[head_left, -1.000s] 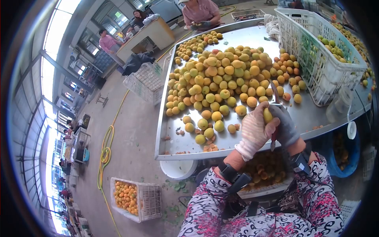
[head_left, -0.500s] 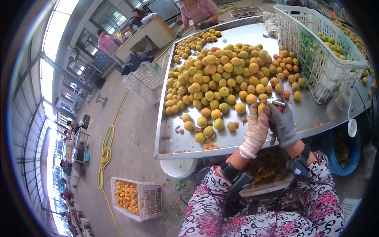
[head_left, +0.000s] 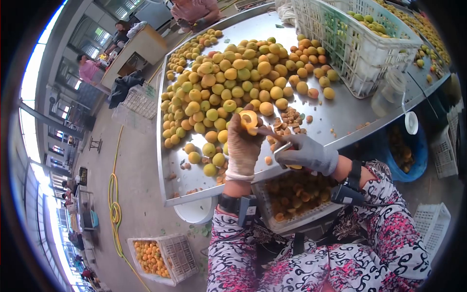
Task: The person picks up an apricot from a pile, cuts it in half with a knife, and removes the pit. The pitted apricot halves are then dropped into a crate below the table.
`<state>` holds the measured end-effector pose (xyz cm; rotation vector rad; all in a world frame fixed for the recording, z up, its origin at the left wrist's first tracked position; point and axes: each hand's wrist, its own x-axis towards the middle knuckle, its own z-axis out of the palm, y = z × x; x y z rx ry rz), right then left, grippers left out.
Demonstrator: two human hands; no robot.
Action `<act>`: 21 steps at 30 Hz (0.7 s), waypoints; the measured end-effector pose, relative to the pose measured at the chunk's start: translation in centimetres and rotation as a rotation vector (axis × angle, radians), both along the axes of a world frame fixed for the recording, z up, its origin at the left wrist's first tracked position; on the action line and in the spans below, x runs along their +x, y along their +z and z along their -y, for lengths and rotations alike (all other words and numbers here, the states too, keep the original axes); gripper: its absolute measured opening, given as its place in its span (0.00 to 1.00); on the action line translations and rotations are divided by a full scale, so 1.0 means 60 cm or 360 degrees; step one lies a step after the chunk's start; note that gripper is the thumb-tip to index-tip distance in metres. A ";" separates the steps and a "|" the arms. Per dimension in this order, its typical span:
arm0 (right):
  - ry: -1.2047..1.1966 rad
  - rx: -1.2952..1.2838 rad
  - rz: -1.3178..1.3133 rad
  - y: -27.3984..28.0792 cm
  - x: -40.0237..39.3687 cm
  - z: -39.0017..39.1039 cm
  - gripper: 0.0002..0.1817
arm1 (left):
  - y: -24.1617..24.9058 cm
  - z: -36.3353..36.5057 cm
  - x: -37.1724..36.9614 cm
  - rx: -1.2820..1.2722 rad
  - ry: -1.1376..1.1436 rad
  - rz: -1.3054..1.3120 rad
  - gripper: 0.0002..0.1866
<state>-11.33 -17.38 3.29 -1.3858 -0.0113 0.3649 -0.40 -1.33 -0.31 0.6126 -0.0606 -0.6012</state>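
My left hand [head_left: 244, 148], in a white-and-brown stained glove, holds up a cut apricot [head_left: 250, 120] whose hollow orange inside shows. In a grey glove, my right hand [head_left: 307, 155] is wrapped round a knife [head_left: 266, 132], its blade pointing left at the fruit. A yellow piece of fruit shows just under the right hand's fingers. Both hands are over the near edge of the metal table [head_left: 343, 124]. Behind them lies a big heap of whole apricots [head_left: 233, 73], and apricot stones [head_left: 291, 119] are scattered beside the blade.
Below the table edge sits a crate of apricot halves [head_left: 296, 194]. A white plastic crate [head_left: 340, 44] stands at the table's right, near a clear jar [head_left: 387, 92]. A blue tub [head_left: 406, 146] is lower right. Another person [head_left: 194, 12] works across the table; a yellow hose [head_left: 114, 209] lies on the floor.
My hands were together round the fruit; now they are apart, the left turned to show the apricot cut open. The view has shifted, bringing the stones and the crate of halves into sight.
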 end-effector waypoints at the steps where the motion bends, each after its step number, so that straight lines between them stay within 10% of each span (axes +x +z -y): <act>1: -0.0011 0.0003 -0.0010 -0.009 0.004 0.004 0.21 | 0.001 -0.001 0.001 -0.0096 -0.0086 0.0074 0.29; 7: -0.0094 -0.0445 0.0025 0.015 0.030 0.043 0.19 | 0.008 0.009 -0.011 -0.0009 -0.0173 -0.0083 0.28; 12: -0.0618 0.0594 0.0329 0.036 0.036 0.073 0.17 | 0.004 0.051 -0.050 0.0161 -0.0285 -0.0113 0.27; 21: -0.0979 0.0910 0.0639 0.055 0.057 0.052 0.10 | 0.003 0.100 -0.087 0.0306 -0.0385 -0.0234 0.19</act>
